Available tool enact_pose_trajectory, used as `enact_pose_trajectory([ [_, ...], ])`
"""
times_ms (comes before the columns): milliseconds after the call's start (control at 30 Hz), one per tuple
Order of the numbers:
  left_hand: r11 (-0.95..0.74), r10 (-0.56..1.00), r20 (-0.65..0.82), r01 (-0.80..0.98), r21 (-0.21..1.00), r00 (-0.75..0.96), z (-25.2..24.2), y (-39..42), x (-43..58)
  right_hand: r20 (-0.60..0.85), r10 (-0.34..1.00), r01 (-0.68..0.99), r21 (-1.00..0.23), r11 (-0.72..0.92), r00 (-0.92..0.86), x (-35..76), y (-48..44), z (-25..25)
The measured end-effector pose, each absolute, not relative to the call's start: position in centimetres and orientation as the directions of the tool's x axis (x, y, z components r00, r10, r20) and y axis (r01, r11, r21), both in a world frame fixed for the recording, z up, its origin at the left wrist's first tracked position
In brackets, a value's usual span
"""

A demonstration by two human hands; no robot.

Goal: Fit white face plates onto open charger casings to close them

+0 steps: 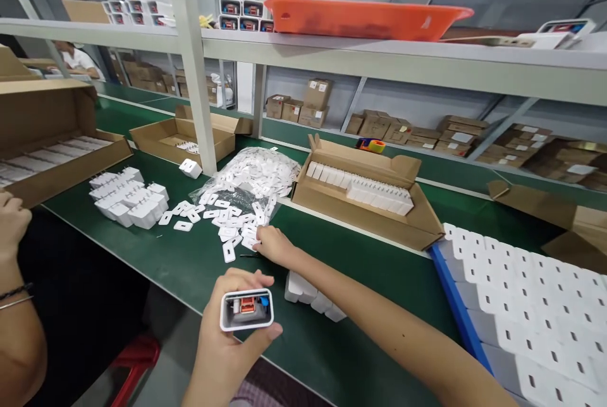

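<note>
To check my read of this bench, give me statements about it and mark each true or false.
1. The left hand holds an open white casing. True.
2. The right hand rests on the blue tray. False: the right hand is at the loose white pieces.
3. The open cardboard box holds a row of white blocks. True.
4. The orange tray stands on the green bench. False: the orange tray sits on the shelf.
</note>
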State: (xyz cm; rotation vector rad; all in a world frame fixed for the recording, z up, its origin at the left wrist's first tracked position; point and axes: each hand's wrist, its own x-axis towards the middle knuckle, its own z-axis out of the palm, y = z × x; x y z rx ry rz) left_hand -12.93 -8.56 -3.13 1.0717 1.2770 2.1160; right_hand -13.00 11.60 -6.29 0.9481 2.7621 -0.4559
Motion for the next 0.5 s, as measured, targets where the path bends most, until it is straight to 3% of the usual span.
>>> enact_pose_trajectory([
  [333,-0.528,0.787,0.485,-0.009,0.849,-0.382,-2.5,-8.6,-12.6,-0.232,0.532,0.580,-0.335,0.743,-0.815,-14.2,10.8,-5.5],
  [500,-0.430,0.858,0.385,-0.065,0.901,-0.339,-3.2,-8.6,-12.6,-0.005,0.418,0.359,-0.522,0.773,-0.908,-9.7,9.9,0.1],
])
